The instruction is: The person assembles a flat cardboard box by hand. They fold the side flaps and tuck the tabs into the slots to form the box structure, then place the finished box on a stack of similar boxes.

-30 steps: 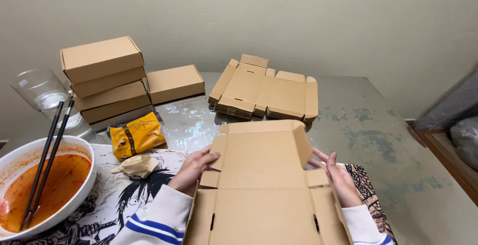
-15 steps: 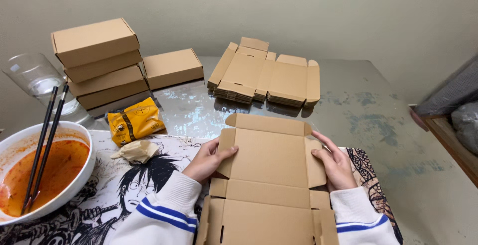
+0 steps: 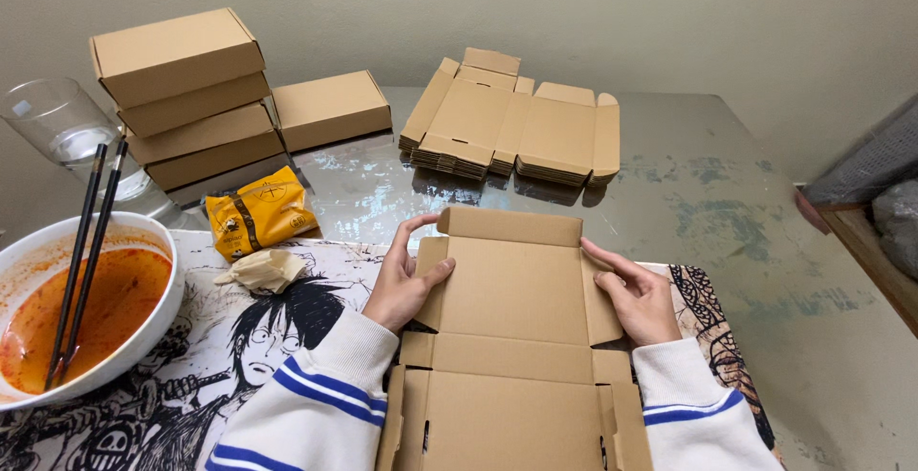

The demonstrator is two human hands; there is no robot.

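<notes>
A flat brown cardboard box blank point(image 3: 512, 289) lies in front of me on a printed black-and-white mat point(image 3: 220, 337). My left hand point(image 3: 402, 280) grips its left side flap, thumb on top. On the opposite side my right hand point(image 3: 636, 294) presses the right flap inward. The far flap of the blank is raised a little. Both sleeves are white with blue stripes.
A stack of flat box blanks point(image 3: 516, 122) lies further back on the grey table point(image 3: 746, 203). Folded boxes point(image 3: 186, 98) are piled at the back left, one more point(image 3: 330, 108) beside them. At left stand a soup bowl point(image 3: 81, 313) with chopsticks point(image 3: 86, 251), a glass point(image 3: 62, 131), a yellow packet point(image 3: 260, 211) and a crumpled tissue point(image 3: 263, 268).
The box blank has been laid flatter on the mat and both hands have slid to its side flaps. The view has tilted down a little.
</notes>
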